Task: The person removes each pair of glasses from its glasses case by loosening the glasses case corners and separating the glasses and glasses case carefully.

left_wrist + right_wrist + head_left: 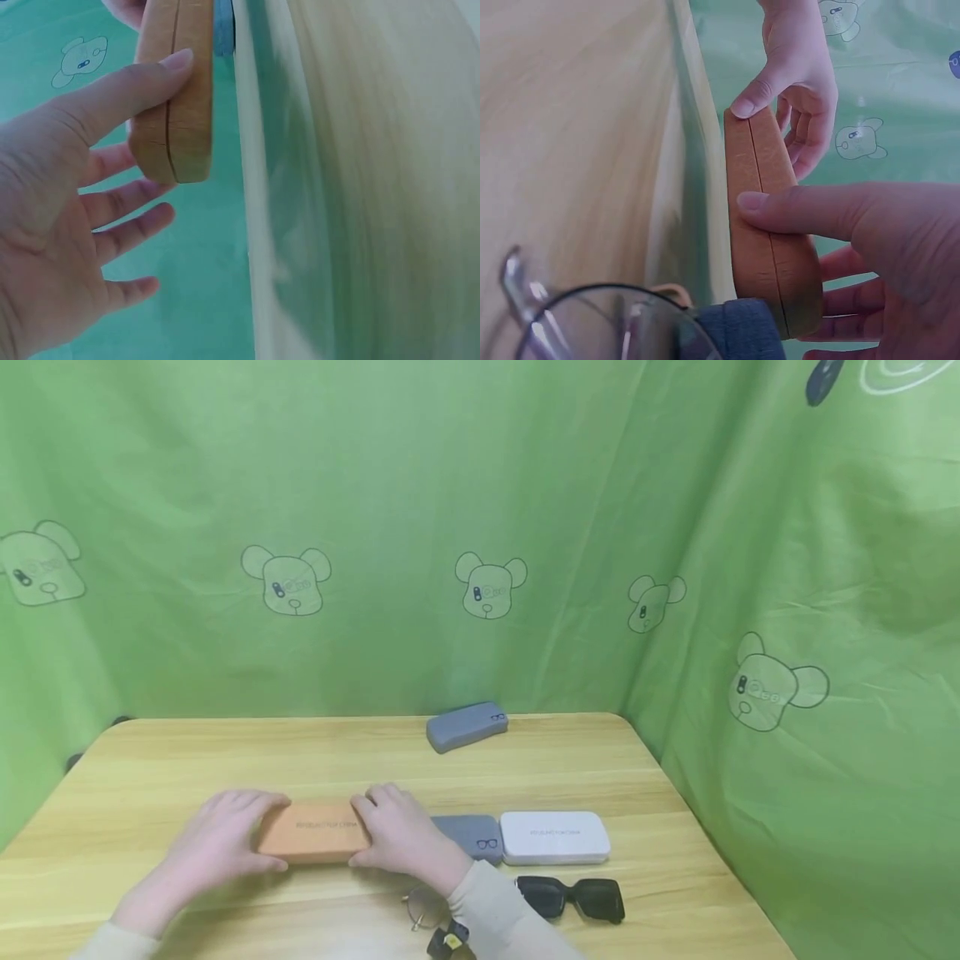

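Observation:
An orange glasses case [318, 839] with printed lettering on its lid is held between both hands. My left hand [228, 835] grips its left end, thumb on the near side and fingers behind. At the other end my right hand [401, 831] pinches it the same way, its thumb pressing near the seam in the right wrist view. The case looks closed, with the seam line running along its side [761, 180]. Right of it lies a grey-blue glasses case [472, 837], partly hidden by my right hand, and beside that a white glasses case [555, 837].
Black sunglasses [573, 897] lie in front of the white case. Thin-framed round glasses [426, 907] and a dark item with a yellow patch [450, 941] are partly behind my right sleeve. Another grey-blue case [467, 727] stands at the table's back edge, before a green curtain [390, 652].

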The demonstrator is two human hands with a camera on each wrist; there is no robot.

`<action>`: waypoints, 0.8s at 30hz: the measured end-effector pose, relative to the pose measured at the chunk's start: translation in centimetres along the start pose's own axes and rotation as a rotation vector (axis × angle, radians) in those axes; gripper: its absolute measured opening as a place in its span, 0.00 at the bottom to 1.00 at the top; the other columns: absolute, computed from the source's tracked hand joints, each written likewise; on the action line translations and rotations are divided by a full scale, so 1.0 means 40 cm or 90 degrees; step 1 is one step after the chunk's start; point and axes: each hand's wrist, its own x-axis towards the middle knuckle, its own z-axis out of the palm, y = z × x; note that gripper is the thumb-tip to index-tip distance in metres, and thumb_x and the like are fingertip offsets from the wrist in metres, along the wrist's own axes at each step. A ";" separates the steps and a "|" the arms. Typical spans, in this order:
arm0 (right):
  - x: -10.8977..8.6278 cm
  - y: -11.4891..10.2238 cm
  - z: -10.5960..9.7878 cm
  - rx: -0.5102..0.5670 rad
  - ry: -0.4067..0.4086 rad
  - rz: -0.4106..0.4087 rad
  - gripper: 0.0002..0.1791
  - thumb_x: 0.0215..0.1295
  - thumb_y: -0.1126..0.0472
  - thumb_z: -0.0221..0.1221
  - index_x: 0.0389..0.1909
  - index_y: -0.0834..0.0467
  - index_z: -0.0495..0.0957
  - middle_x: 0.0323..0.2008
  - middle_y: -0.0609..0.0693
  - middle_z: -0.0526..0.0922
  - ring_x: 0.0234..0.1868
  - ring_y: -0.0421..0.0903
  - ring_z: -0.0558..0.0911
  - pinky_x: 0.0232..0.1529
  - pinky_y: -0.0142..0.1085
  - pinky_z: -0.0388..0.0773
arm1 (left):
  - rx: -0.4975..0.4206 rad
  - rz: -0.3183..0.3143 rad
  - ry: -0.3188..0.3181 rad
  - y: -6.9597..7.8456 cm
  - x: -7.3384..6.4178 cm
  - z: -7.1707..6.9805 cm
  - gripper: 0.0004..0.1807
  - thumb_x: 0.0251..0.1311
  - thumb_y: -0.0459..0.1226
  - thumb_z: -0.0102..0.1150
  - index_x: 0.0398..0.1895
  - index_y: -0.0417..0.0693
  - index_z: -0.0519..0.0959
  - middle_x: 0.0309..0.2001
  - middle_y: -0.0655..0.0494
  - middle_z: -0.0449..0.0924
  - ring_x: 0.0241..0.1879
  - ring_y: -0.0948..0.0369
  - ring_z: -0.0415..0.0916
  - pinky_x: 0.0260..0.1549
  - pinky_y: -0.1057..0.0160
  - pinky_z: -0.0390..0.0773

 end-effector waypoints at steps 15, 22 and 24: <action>-0.007 -0.003 0.030 0.004 -0.043 -0.005 0.45 0.42 0.31 0.70 0.58 0.52 0.75 0.45 0.44 0.79 0.44 0.39 0.76 0.45 0.30 0.77 | -0.003 -0.020 -0.066 0.002 -0.006 0.040 0.45 0.24 0.53 0.79 0.53 0.46 0.77 0.55 0.43 0.80 0.55 0.40 0.75 0.57 0.28 0.66; -0.006 -0.001 0.036 0.010 -0.043 -0.012 0.44 0.41 0.32 0.70 0.58 0.53 0.75 0.44 0.44 0.79 0.42 0.39 0.75 0.43 0.29 0.76 | -0.012 -0.031 -0.071 0.006 -0.008 0.043 0.45 0.23 0.52 0.80 0.53 0.45 0.77 0.54 0.43 0.80 0.54 0.40 0.76 0.55 0.29 0.68; -0.006 0.000 0.037 0.013 -0.044 -0.012 0.44 0.41 0.32 0.71 0.58 0.53 0.75 0.44 0.44 0.79 0.42 0.39 0.75 0.44 0.30 0.77 | -0.019 -0.037 -0.075 0.005 -0.009 0.046 0.46 0.23 0.52 0.80 0.54 0.44 0.76 0.54 0.43 0.80 0.54 0.41 0.76 0.55 0.29 0.69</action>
